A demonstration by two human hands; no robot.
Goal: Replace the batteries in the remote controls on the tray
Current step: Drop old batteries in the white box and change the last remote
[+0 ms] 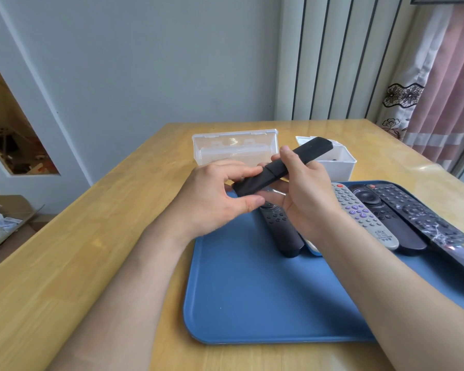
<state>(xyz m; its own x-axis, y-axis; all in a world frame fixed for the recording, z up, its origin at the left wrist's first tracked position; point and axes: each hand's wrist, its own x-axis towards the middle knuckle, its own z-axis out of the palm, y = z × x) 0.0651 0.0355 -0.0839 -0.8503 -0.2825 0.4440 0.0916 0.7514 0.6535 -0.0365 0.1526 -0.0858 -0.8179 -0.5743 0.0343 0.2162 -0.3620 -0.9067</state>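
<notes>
A black remote (300,156) is held back side up above the far end of the blue tray (252,298). My left hand (214,199) pinches its near end between thumb and fingers. My right hand (303,188) grips its middle, thumb on top. A seam across the back marks its battery cover. On the tray lie a small black remote (281,231), a grey remote with purple buttons (364,215), a black remote with a round pad (386,218) and a long black remote (434,226). A white-and-blue item (312,247) peeks out under my right wrist.
A clear plastic box (236,148) stands open on the wooden table (65,263) behind the tray. A white box (338,162) sits to its right, partly hidden by the held remote. A curtain (439,89) hangs at the far right; cardboard clutter (8,220) lies on the floor at left.
</notes>
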